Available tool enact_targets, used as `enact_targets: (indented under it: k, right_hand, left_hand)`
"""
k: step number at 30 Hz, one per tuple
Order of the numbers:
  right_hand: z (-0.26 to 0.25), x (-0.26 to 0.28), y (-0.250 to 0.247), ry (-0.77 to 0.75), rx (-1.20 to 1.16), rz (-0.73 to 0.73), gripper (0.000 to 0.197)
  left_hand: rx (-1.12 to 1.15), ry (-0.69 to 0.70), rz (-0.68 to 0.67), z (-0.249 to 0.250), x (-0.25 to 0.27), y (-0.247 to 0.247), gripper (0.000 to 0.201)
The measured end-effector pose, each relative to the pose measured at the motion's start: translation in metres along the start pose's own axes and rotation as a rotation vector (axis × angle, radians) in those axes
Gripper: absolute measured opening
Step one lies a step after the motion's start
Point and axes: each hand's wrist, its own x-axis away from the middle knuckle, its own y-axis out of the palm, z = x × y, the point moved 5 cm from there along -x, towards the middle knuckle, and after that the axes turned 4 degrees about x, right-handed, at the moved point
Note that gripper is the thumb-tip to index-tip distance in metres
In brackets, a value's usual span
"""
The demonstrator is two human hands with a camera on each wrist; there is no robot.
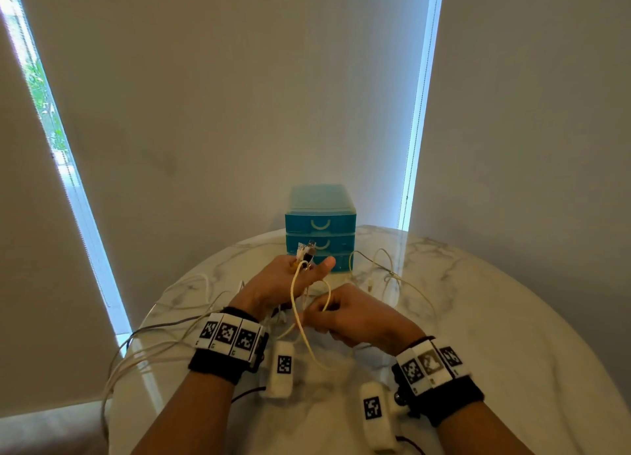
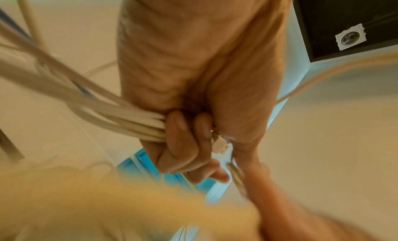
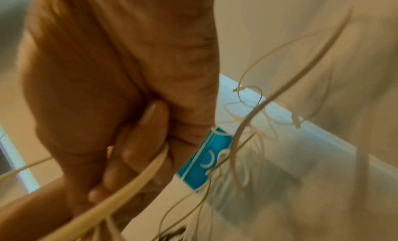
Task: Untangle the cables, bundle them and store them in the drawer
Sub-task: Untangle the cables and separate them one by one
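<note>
Several pale cables (image 1: 177, 331) lie tangled across the round marble table (image 1: 495, 335). My left hand (image 1: 290, 280) grips a bunch of cable ends, and their plugs (image 1: 305, 251) stick up above the fingers. In the left wrist view the curled fingers (image 2: 181, 142) close round the cable bunch (image 2: 120, 118) beside a white plug (image 2: 220, 145). My right hand (image 1: 341, 313) pinches a cream cable (image 1: 298, 321) that loops between both hands. The right wrist view shows that cable (image 3: 129, 190) running under the curled fingers (image 3: 140, 142). A blue drawer unit (image 1: 321, 229) stands behind the hands, all drawers closed.
More thin cable (image 1: 386, 270) lies loose to the right of the drawer unit. Cables trail off the table's left edge (image 1: 112, 379). A wall with roller blinds stands close behind the table.
</note>
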Motion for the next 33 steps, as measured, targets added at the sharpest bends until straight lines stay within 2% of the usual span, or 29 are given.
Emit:
enact_targets:
  k: [2, 5, 7, 9, 11, 13, 16, 19, 21, 24, 26, 27, 29, 30, 31, 32, 33]
  right_hand:
    - [0.005, 0.004, -0.015, 0.007, -0.08, 0.0, 0.022]
    - [0.016, 0.007, -0.044, 0.009, -0.328, 0.136, 0.02]
    - [0.023, 0.008, -0.066, -0.024, -0.537, 0.312, 0.021]
    - [0.03, 0.011, -0.089, -0.089, -0.772, 0.51, 0.022]
    - [0.031, 0.021, -0.111, -0.197, -0.974, 0.694, 0.021]
    - [0.03, 0.038, -0.133, -0.303, -1.114, 0.861, 0.02]
    - [0.026, 0.065, -0.161, -0.407, -1.208, 1.075, 0.017]
    - [0.024, 0.08, -0.179, -0.395, -1.231, 1.314, 0.016]
    - [0.017, 0.084, -0.186, -0.409, -1.253, 1.454, 0.007]
    - [-0.006, 0.07, -0.189, -0.434, -1.319, 1.551, 0.006]
    - [-0.036, 0.032, -0.175, -0.425, -1.319, 1.5, 0.011]
    - [-0.062, 0.006, -0.159, -0.419, -1.264, 1.348, 0.012]
    - [-0.113, -0.061, -0.098, -0.356, -0.909, 0.747, 0.016]
    - [-0.12, -0.089, -0.057, -0.246, -0.665, 0.441, 0.036]
    - [-0.11, -0.11, -0.026, -0.153, -0.495, 0.272, 0.056]
    - [-0.094, -0.123, -0.009, -0.125, -0.468, 0.225, 0.064]
    - [-0.078, -0.128, -0.005, -0.125, -0.584, 0.251, 0.053]
  left_hand:
    - [0.02, -0.014, -0.017, -0.005, -0.001, -0.006, 0.058]
    - [0.146, -0.015, -0.008, -0.008, 0.002, -0.013, 0.052]
    - [0.204, 0.011, 0.108, -0.005, 0.003, -0.021, 0.046]
    - [0.279, 0.013, 0.287, -0.004, 0.003, -0.032, 0.048]
    - [0.385, 0.001, 0.442, -0.006, 0.004, -0.043, 0.054]
    - [0.503, -0.012, 0.534, -0.009, 0.005, -0.051, 0.053]
    - [0.591, 0.004, 0.591, -0.011, 0.004, -0.058, 0.049]
    - [0.624, 0.048, 0.639, -0.01, 0.005, -0.06, 0.048]
    - [0.664, 0.093, 0.675, -0.007, 0.008, -0.061, 0.048]
    - [0.717, 0.169, 0.735, -0.003, 0.015, -0.061, 0.055]
    - [0.757, 0.243, 0.776, 0.002, 0.02, -0.061, 0.056]
    - [0.761, 0.298, 0.817, 0.007, 0.026, -0.06, 0.055]
    - [0.7, 0.416, 0.961, 0.018, 0.04, -0.064, 0.051]
    - [0.675, 0.47, 1.018, 0.02, 0.046, -0.067, 0.049]
    - [0.676, 0.514, 1.053, 0.019, 0.05, -0.072, 0.045]
    - [0.698, 0.539, 1.071, 0.018, 0.052, -0.077, 0.041]
    - [0.693, 0.534, 1.096, 0.015, 0.052, -0.083, 0.041]
